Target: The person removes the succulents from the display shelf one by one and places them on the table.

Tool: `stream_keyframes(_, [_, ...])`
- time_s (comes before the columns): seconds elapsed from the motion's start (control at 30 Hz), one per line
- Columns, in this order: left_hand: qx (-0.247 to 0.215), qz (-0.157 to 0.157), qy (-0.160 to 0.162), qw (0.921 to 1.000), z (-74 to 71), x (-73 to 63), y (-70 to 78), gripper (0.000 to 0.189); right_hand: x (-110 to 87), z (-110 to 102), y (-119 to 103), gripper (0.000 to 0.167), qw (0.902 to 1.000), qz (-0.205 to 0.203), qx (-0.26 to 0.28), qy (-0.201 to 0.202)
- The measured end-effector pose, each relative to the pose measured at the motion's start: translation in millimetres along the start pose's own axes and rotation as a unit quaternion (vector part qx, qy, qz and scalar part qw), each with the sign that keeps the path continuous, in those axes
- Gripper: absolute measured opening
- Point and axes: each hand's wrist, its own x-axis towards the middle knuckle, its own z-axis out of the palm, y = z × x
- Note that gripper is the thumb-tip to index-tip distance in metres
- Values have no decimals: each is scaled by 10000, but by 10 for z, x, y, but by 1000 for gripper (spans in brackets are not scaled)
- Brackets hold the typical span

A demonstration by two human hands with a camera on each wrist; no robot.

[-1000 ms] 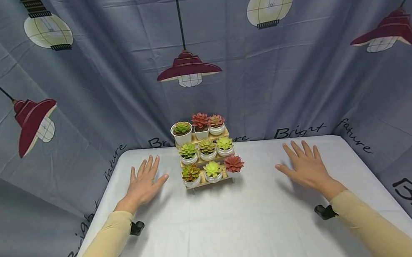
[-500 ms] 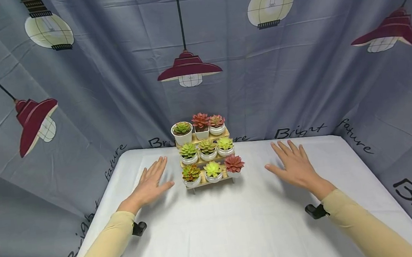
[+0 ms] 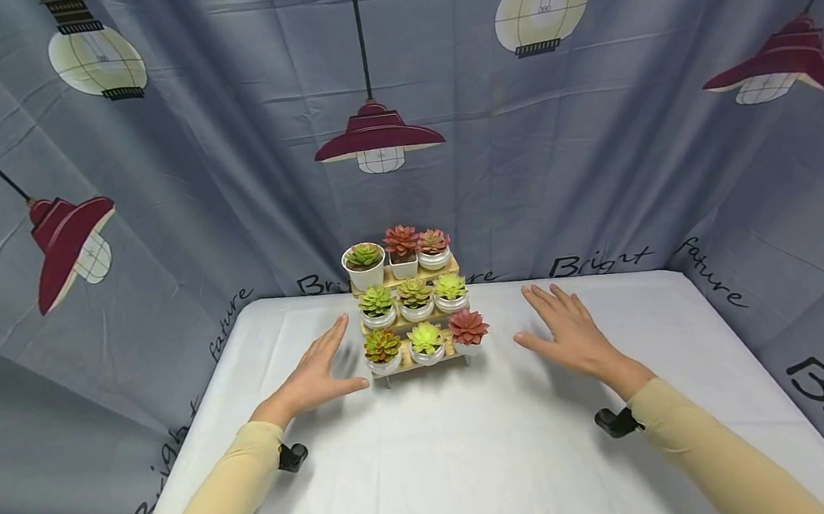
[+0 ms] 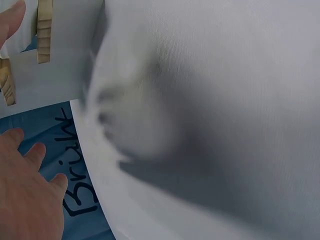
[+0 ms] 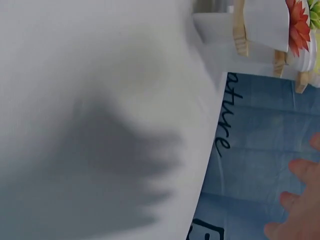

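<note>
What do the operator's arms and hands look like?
Left sleeve and right sleeve: plain pale yellow, long, close-fitting, ending near the wrist. Left hand and right hand: bare, no gloves. Small black left wrist unit and right wrist unit at the cuffs. No cables visible.

The left hand (image 3: 315, 376) and the right hand (image 3: 571, 336) are now brought closer to the tiered plant stand (image 3: 406, 357).

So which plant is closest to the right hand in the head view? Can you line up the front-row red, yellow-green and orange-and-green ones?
From the right hand, nearest first:
1. Red succulent: right end of the front row.
2. Yellow-green succulent: middle.
3. Orange-and-green succulent: left end.
</note>
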Motion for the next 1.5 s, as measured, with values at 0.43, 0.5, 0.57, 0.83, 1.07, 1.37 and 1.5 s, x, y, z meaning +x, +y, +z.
stream_keyframes(0.43, [-1001,-132,-111,9948,182,107,62,124,36,84,-206,97,9938,256,1043,-295])
stream_keyframes(0.5, [-1119,-154,-124,9935,200,123,69,125,41,99,-231,100,9914,332,1220,-344])
stream_keyframes(0.57, [-1235,-143,-127,9922,215,137,75,126,48,117,-255,103,9885,390,1407,-381])
stream_keyframes(0.83, [-1567,-132,-87,9875,282,193,77,128,93,231,-332,109,9735,411,2204,-445])
stream_keyframes(1.07, [-1744,-168,10,9845,312,197,92,128,130,330,-411,108,9548,380,2909,-472])
stream_keyframes(1.37, [-1945,-140,132,9807,350,217,89,125,167,454,-438,101,9407,465,3327,-476])
stream_keyframes(1.5, [-1976,-170,172,9800,367,220,70,123,176,486,-443,96,9342,433,3517,-401])
